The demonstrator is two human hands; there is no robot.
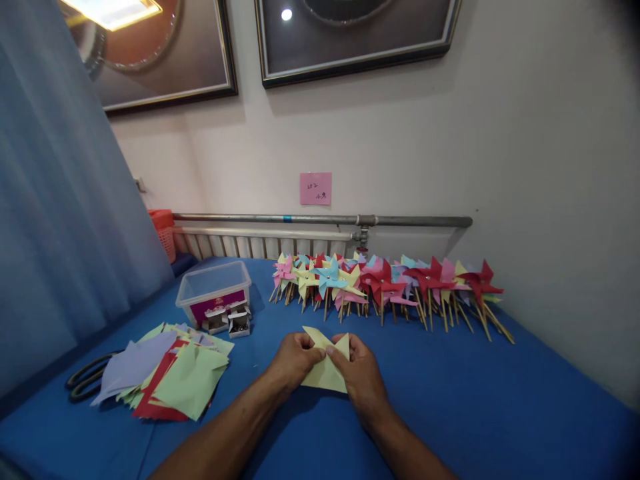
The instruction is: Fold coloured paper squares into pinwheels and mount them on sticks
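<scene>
A pale yellow paper square (325, 377), partly folded with two corners raised, lies on the blue table (475, 400) in front of me. My left hand (293, 360) pinches its left side with the fingers closed on the paper. My right hand (363, 373) grips its right side, thumb and fingers pressed on a folded corner. Both hands meet near the paper's centre.
A pile of coloured paper squares (170, 373) lies at the left, with black scissors (87, 383) beside it. A clear plastic box (214, 288) and small metal boxes (230, 320) stand behind. A row of finished paper pinwheels (390, 283) on sticks lines the wall.
</scene>
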